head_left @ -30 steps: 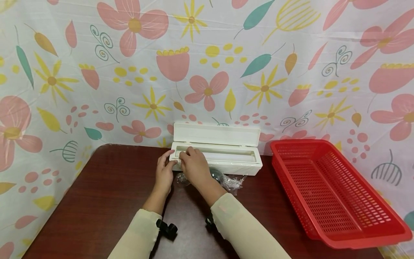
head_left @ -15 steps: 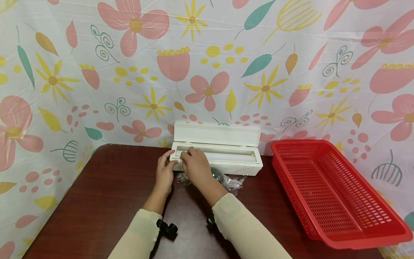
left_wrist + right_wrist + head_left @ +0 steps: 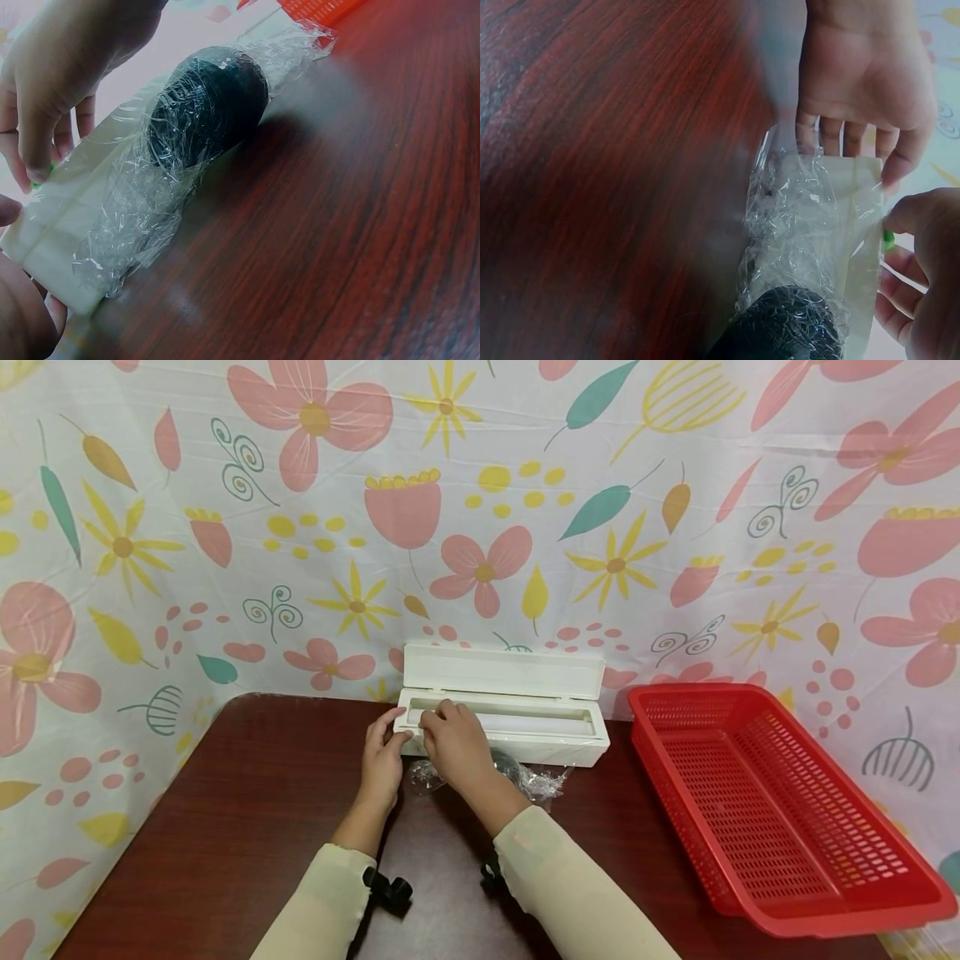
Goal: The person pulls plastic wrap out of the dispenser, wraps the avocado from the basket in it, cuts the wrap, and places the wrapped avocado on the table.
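Observation:
A long white cling film dispenser [image 3: 525, 750] lies at the back of the table with its lid [image 3: 502, 672] raised. A white film roll [image 3: 532, 723] sits inside. My left hand [image 3: 381, 764] grips the dispenser's left end, thumb at the front corner. My right hand [image 3: 456, 745] reaches over the front edge and pinches a small green slider [image 3: 888, 240] there; the fingers mostly hide it. Against the front wall lies a dark, rounded thing [image 3: 214, 105] wrapped in crumpled cling film [image 3: 139, 225]; its kind is unclear. In the head view my right hand partly covers it.
A red perforated plastic basket [image 3: 847, 910] stands on the right side of the dark wooden table [image 3: 225, 827]. A flower-printed cloth [image 3: 480, 460] hangs close behind the dispenser. Black wrist cameras [image 3: 387, 891] sit at both cuffs.
My right hand has shifted very slightly to the right along the dispenser's front edge. The left hand, dispenser and wrapped thing keep their places.

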Demonstrator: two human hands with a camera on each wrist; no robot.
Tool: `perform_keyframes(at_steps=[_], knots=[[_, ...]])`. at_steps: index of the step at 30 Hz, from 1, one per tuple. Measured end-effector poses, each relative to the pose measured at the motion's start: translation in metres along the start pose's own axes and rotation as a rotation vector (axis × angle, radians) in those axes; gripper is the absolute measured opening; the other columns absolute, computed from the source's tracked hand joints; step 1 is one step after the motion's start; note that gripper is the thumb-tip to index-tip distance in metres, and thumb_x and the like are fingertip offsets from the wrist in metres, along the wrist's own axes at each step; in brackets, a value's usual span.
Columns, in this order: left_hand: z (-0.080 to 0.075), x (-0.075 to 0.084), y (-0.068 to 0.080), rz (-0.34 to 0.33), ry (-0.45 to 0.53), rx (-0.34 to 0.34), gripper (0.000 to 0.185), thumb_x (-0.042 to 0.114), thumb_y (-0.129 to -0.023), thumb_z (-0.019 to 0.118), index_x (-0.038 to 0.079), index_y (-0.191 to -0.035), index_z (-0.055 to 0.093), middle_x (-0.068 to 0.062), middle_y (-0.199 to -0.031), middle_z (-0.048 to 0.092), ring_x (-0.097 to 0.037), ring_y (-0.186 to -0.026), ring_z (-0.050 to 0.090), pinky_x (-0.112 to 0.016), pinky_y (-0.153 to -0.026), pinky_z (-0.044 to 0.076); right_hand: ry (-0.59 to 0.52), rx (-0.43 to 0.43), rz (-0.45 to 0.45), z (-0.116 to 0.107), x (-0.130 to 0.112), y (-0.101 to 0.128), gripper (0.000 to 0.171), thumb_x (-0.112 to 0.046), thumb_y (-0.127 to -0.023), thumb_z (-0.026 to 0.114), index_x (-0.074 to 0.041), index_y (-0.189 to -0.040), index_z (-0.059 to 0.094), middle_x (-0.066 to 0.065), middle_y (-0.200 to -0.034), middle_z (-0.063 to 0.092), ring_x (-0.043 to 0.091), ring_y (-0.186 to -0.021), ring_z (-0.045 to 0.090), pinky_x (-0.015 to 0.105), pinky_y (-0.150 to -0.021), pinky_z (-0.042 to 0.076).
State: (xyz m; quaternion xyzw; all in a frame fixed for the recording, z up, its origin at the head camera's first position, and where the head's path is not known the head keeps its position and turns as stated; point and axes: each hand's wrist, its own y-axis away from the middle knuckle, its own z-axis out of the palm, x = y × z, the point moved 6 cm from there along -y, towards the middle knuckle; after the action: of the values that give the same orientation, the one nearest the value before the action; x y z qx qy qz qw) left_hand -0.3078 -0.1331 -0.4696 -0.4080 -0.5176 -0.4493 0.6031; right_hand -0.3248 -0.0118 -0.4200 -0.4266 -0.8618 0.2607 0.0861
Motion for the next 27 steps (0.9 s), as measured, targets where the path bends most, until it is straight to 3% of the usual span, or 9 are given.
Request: perform_keyframes(at_steps=[7, 14, 27], knots=[[0.0, 0.002, 0.001, -0.001, 0.004, 0.001, 0.044, 0.002, -0.1, 0.053, 0.0, -0.144, 0.051, -0.02, -0.145, 0.034, -0.027, -0.132, 0.039, -0.023, -0.097, 0.037, 0.005, -0.021, -0.004, 0.001, 0.001, 0.0, 0.009, -0.018, -0.1, 0.062, -0.019, -0.098, 0.071, 0.002, -0.095, 0.061, 0.021, -0.08, 0.055, 0.033, -0.077, 0.048], [-0.004, -0.028, -0.016, 0.013, 0.0, 0.014, 0.044, 0.009, -0.101, 0.056, 0.01, -0.145, 0.053, -0.014, -0.148, 0.034, -0.023, -0.131, 0.038, -0.024, -0.097, 0.037, -0.032, -0.027, -0.003, 0.004, 0.003, -0.001, 0.011, -0.017, -0.1, 0.061, -0.017, -0.099, 0.072, 0.004, -0.095, 0.062, 0.023, -0.082, 0.057, 0.036, -0.076, 0.049], [-0.004, -0.03, -0.016, 0.017, -0.009, 0.015, 0.042, 0.01, -0.1, 0.055, 0.011, -0.142, 0.055, -0.014, -0.147, 0.035, -0.025, -0.133, 0.036, -0.033, -0.101, 0.035, 0.0, -0.006, -0.011, 0.002, 0.004, 0.0, 0.009, -0.019, -0.099, 0.064, -0.02, -0.098, 0.073, 0.002, -0.096, 0.063, 0.021, -0.082, 0.057, 0.035, -0.074, 0.049]])
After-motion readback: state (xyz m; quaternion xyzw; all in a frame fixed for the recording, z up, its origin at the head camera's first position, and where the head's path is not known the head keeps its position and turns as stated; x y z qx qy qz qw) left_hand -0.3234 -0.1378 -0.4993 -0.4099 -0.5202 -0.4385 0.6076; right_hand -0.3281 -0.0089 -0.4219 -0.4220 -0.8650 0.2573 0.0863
